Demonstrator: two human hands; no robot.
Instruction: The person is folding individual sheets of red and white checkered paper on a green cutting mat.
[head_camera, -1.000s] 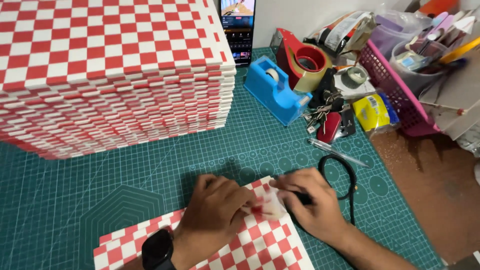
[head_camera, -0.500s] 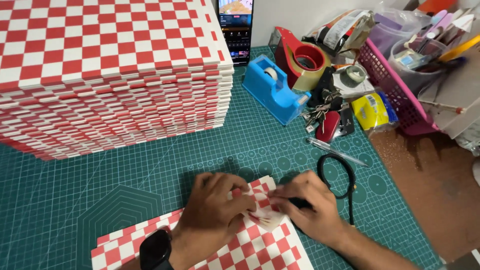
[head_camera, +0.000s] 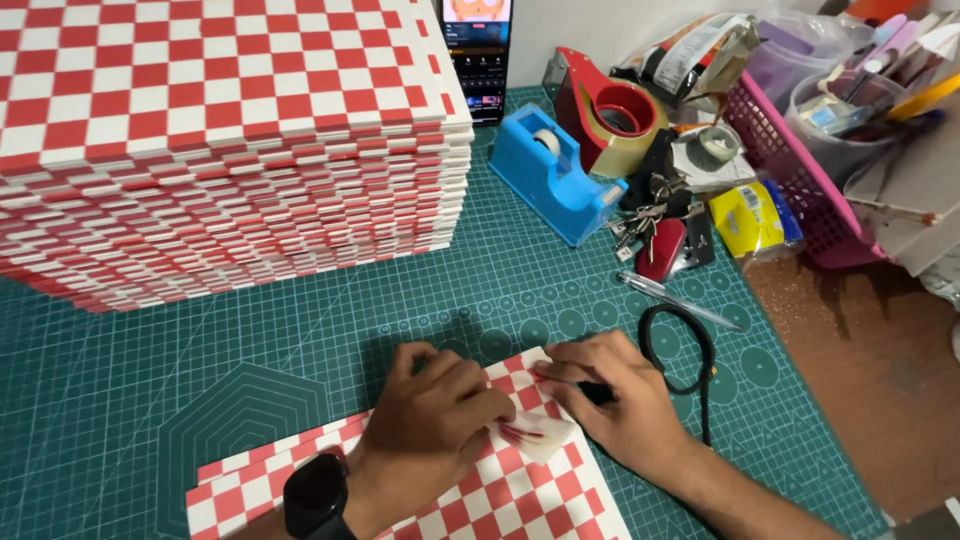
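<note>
A red-and-white checkered sheet (head_camera: 500, 490) lies on the green cutting mat (head_camera: 250, 370) near the front edge. My left hand (head_camera: 430, 420), with a black watch on the wrist, presses on the sheet and pinches a small folded flap (head_camera: 535, 432) at its top corner. My right hand (head_camera: 610, 400) rests on the same corner from the right, fingers closed over the sheet's edge and over a dark object mostly hidden beneath them. Both hands touch at the flap.
A tall stack of checkered sheets (head_camera: 220, 150) fills the back left. Behind stand a blue tape dispenser (head_camera: 550, 175), a red tape dispenser (head_camera: 610, 115), keys (head_camera: 650, 220), a phone (head_camera: 478, 50), a pink basket (head_camera: 800, 170). A pen (head_camera: 680, 300) and a black cord loop (head_camera: 680, 350) lie right of my hands.
My left hand has shifted slightly right over the corner and the folded flap now shows further out from under its fingers. The right hand stays on the corner.
</note>
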